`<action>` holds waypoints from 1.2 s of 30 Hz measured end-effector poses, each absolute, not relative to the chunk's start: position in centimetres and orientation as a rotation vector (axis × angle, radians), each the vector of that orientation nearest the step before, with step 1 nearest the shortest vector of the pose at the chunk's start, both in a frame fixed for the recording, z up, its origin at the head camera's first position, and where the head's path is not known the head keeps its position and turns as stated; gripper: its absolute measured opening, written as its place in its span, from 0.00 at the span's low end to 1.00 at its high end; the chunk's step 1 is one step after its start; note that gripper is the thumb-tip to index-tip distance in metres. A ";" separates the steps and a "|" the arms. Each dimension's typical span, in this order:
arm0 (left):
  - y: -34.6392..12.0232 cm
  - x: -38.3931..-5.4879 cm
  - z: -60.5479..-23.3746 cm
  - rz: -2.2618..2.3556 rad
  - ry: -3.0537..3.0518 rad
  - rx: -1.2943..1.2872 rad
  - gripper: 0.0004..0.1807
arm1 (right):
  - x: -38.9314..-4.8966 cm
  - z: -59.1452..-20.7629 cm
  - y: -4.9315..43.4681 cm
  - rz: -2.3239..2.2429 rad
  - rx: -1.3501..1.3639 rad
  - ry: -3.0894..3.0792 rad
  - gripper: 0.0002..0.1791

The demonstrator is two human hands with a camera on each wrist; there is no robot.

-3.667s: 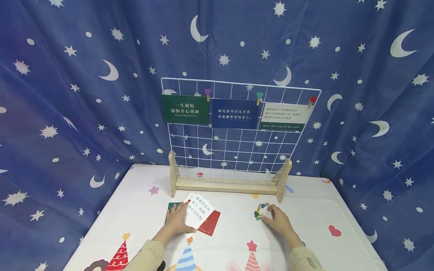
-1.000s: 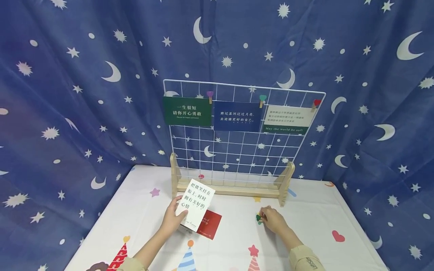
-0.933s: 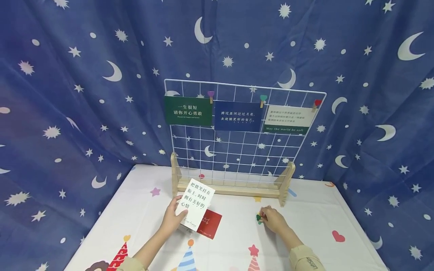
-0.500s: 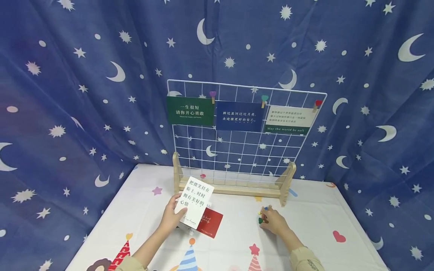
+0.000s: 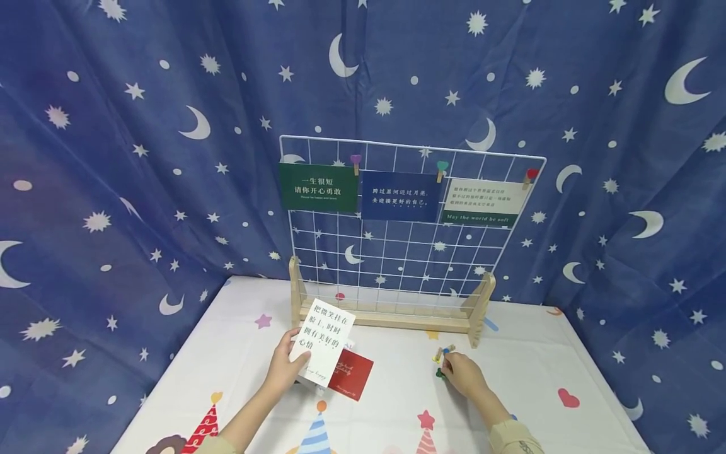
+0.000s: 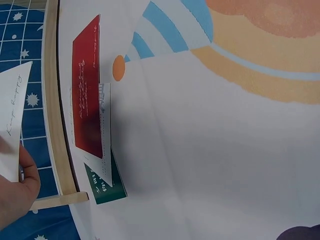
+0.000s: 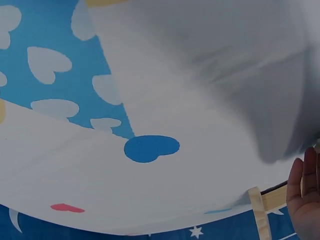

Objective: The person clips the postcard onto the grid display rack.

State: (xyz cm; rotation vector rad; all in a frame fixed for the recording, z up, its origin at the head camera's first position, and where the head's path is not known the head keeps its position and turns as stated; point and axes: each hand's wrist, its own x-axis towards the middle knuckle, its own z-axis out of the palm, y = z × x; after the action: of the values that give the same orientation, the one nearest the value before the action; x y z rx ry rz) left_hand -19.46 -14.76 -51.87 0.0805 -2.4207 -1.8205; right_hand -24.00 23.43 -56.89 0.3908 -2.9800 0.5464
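My left hand (image 5: 282, 366) holds a white card (image 5: 323, 337) with dark Chinese writing, its thumb on the card's face. The card is raised and tilted in front of the grid rack. Below it on the table lie a red card (image 6: 87, 90), a white card (image 6: 106, 135) and a green card (image 6: 107, 187), overlapping. My right hand (image 5: 466, 376) is low over the table, fingertips at several small wooden clips. A blue clip (image 5: 446, 351) lies just beyond the fingertips and a green clip (image 5: 439, 373) beside them. Whether the fingers pinch a clip is hidden.
A white wire grid (image 5: 397, 252) in a wooden stand (image 5: 386, 319) stands at the table's back. Along its top hang a green card (image 5: 319, 188), a blue card (image 5: 401, 196) and a white-green card (image 5: 482, 200), with heart-topped clips. A starry blue curtain (image 5: 198, 189) surrounds the patterned table.
My left hand has lifted the white card off the pile. At the clips, my right hand has shifted slightly right and nearer, uncovering more of them; some clips have moved apart.
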 end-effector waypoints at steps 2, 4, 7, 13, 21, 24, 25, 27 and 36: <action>-14.8 -19.3 -51.9 -1.826 -2.420 0.084 0.30 | -24.0 -56.9 23.4 0.544 0.386 -2.989 0.11; -14.9 -19.2 -52.0 -1.831 -2.420 0.086 0.30 | -23.9 -56.9 23.3 0.565 0.377 -3.006 0.11; -15.0 -19.1 -52.0 -1.837 -2.414 0.090 0.30 | -23.7 -56.7 23.1 0.596 0.365 -3.032 0.10; -15.0 -19.4 -52.0 -1.864 -2.388 0.071 0.30 | -23.8 -56.1 22.6 0.608 0.340 -3.054 0.11; -15.1 -19.7 -52.1 -1.885 -2.392 0.089 0.30 | -24.0 -56.1 22.6 0.586 0.321 -3.049 0.12; -15.3 -19.7 -52.0 -1.901 -2.385 0.099 0.29 | -24.2 -56.1 22.6 0.578 0.330 -3.013 0.10; -15.3 -19.8 -52.0 -1.898 -2.389 0.102 0.29 | -24.2 -56.1 22.6 0.586 0.329 -3.005 0.10; -15.4 -19.8 -52.0 -1.896 -2.394 0.108 0.28 | -24.4 -56.0 22.4 0.602 0.324 -2.999 0.09; -15.0 -20.1 -52.0 -1.875 -2.398 0.128 0.17 | -24.7 -55.0 22.4 0.689 0.252 -3.033 0.06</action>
State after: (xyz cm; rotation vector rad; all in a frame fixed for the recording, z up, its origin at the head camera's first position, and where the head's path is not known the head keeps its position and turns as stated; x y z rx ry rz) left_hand -20.08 -15.00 -51.95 0.1279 -2.3984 -1.8746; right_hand -24.71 22.41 -54.99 0.2518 -3.0330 0.6890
